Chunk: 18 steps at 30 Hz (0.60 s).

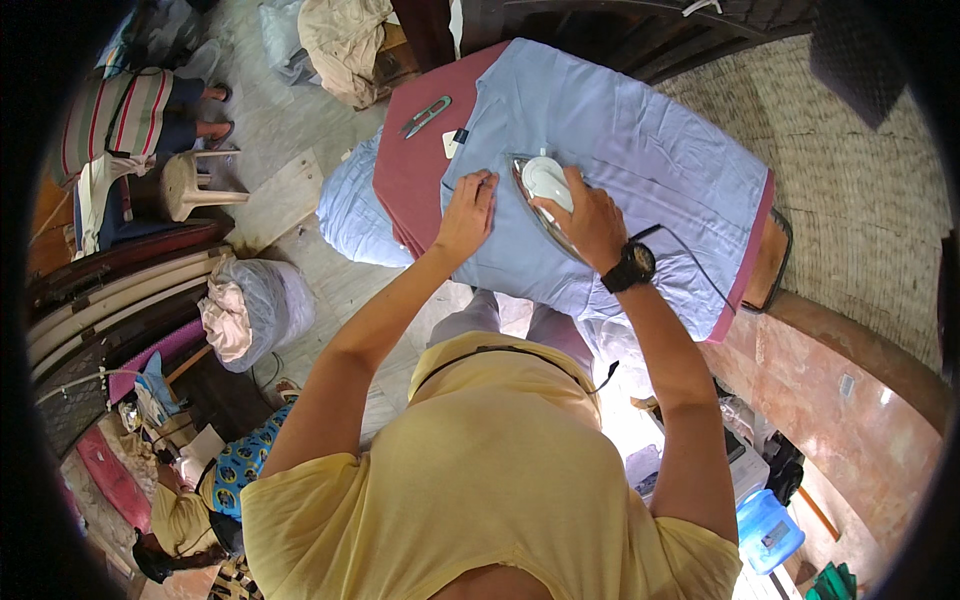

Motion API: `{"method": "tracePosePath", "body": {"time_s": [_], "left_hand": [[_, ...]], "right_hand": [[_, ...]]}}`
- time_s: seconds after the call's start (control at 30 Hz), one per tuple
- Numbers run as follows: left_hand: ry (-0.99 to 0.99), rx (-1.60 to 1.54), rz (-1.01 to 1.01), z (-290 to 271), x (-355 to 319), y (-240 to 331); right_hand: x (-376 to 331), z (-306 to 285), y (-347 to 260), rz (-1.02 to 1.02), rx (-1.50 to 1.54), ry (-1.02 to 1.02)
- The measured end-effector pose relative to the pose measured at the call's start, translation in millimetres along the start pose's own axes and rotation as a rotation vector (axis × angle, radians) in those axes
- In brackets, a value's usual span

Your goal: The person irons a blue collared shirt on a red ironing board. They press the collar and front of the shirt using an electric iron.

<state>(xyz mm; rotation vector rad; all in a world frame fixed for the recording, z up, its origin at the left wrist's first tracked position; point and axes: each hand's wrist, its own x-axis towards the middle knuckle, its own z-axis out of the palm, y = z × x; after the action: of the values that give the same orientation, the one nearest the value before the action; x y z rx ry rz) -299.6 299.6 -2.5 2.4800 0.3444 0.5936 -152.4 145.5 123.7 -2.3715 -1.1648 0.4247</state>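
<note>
A light blue garment (pixel 610 110) lies spread over an ironing board with a dark red cover (pixel 405 185). My right hand (pixel 592 228) is closed around the handle of a white iron (pixel 545 182), whose soleplate rests on the cloth. To its left, my left hand (pixel 468 212) lies on the garment near its edge, fingers extended and holding nothing. Beyond that hand are a white tag (pixel 451 145) and a dark label at the garment's edge. Green thread snips (pixel 427 117) lie on the bare red cover.
The iron's black cord (pixel 692 262) trails across the garment to the right. Bundled blue cloth (pixel 355 205) lies left of the board. A plastic bag of clothes (pixel 265 310) and a beige stool (pixel 195 187) stand farther left. Other people are at left and lower left. A stone ledge (pixel 830 350) runs along the right.
</note>
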Motion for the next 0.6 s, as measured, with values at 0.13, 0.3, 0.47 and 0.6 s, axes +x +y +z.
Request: {"method": "tracePosePath", "body": {"time_s": [0.13,0.3,0.47,0.6], "left_hand": [[0.041,-0.045,-0.054,-8,1,7],[0.008,0.039,-0.039,-2,-2,2],[-0.002,0.090,-0.023,-4,-7,6],[0.023,0.051,-0.018,-2,-13,6]], "right_hand": [[21,-13,2,-0.094,-0.057,-0.049],[38,-12,14,-0.261,-0.167,-0.078],[49,-10,19,-0.329,-0.152,-0.150],[49,-3,24,-0.376,-0.129,-0.128]]}}
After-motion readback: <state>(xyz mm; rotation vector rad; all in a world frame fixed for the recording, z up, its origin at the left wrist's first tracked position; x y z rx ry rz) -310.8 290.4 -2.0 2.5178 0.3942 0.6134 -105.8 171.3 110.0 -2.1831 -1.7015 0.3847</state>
